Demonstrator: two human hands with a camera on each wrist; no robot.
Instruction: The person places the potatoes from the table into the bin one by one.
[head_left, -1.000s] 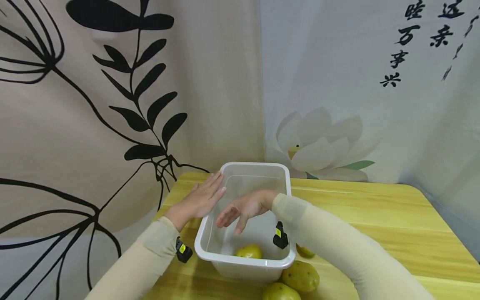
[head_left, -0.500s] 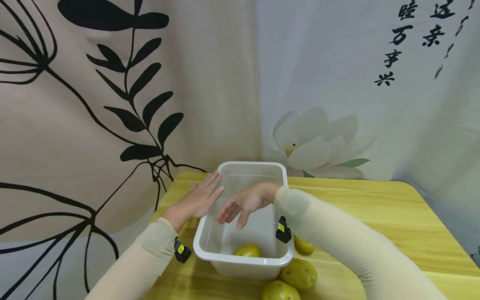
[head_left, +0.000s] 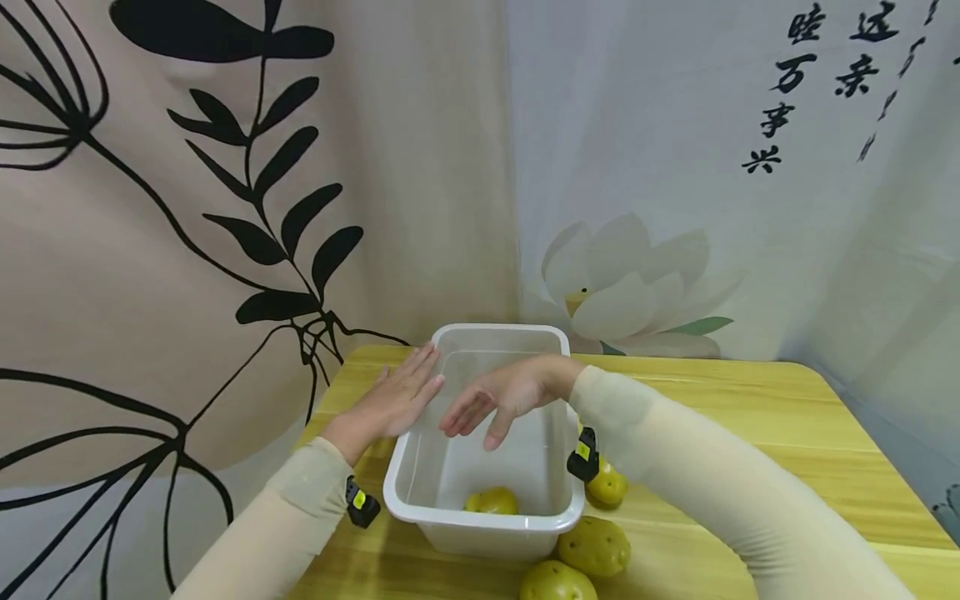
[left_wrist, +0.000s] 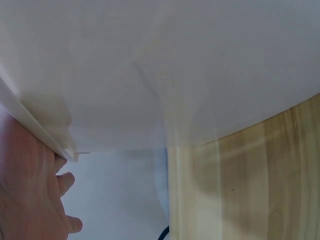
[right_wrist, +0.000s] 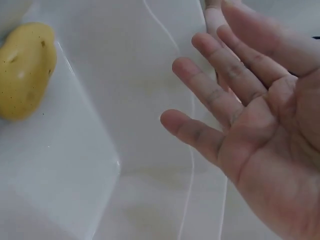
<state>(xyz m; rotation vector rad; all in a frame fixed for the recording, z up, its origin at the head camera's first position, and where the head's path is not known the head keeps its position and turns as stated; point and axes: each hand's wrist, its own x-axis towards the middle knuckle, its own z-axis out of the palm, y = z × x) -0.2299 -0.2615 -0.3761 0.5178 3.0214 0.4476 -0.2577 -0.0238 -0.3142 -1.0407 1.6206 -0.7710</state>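
Observation:
A white plastic bin [head_left: 487, 522] stands on the wooden table, with one yellow potato [head_left: 492, 501] on its floor near the front wall. My left hand [head_left: 390, 406] lies along the bin's left rim, fingers straight and pointing away from me. In the left wrist view it appears at the lower left beside the bin's wall. My right hand [head_left: 517, 396] hovers over the bin with its palm empty and fingers spread. From the right wrist camera, the fingers [right_wrist: 200, 135] extend loosely, well apart from the potato [right_wrist: 25, 70] at the upper left.
Outside the bin, three more potatoes sit by its right front corner: one potato [head_left: 606, 485] beside the right wall, another potato [head_left: 594, 546] at the corner, a third potato [head_left: 558, 582] nearest me. The yellow wooden table [head_left: 712, 417] extends right; printed curtains [head_left: 420, 167] hang behind.
My right hand has drifted slightly up and to the right over the bin, revealing more of the potato by the right wall. My left hand stays at the rim; the head view has shifted slightly.

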